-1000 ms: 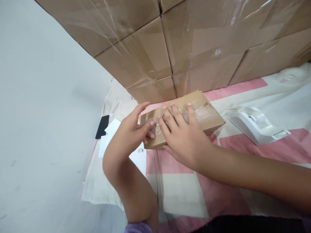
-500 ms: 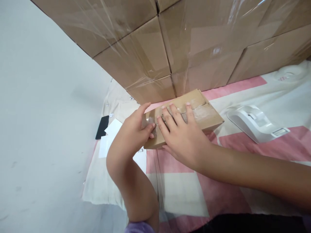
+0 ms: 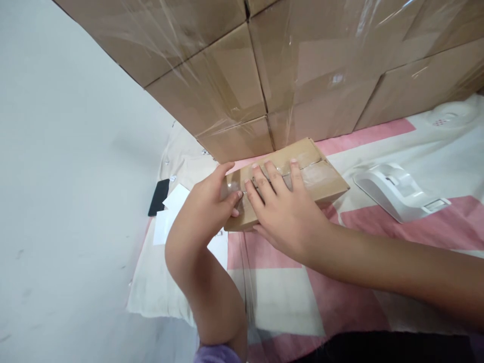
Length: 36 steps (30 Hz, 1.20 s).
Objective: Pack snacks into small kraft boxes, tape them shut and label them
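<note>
We are resting our right hand (image 3: 285, 214), fingers spread and not clasping, on the taped top of the small box (image 3: 319, 176). Our left hand (image 3: 207, 204) is curling at the box's left end, thumb on top; whether it is gripping the cardboard, we cannot tell. The box is lying on the checkered cloth (image 3: 282, 300), its far edge sitting close to the stack of boxes (image 3: 302, 65). More room is opening along its near edge, and cloth is separating its right corner from the white device (image 3: 403, 194).
</note>
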Each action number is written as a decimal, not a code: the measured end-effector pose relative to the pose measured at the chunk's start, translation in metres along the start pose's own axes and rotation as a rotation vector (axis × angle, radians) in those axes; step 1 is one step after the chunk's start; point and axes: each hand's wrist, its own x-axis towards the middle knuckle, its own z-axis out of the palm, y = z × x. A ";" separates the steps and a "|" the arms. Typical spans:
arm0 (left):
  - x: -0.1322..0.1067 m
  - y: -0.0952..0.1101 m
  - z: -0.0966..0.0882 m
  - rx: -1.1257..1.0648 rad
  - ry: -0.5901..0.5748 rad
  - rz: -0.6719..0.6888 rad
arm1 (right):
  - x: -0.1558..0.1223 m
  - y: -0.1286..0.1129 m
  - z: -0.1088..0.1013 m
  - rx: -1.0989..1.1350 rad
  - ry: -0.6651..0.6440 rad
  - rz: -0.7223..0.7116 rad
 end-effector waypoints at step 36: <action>0.034 -0.038 -0.010 -0.178 -0.142 0.165 | 0.001 0.002 -0.001 0.032 -0.003 0.002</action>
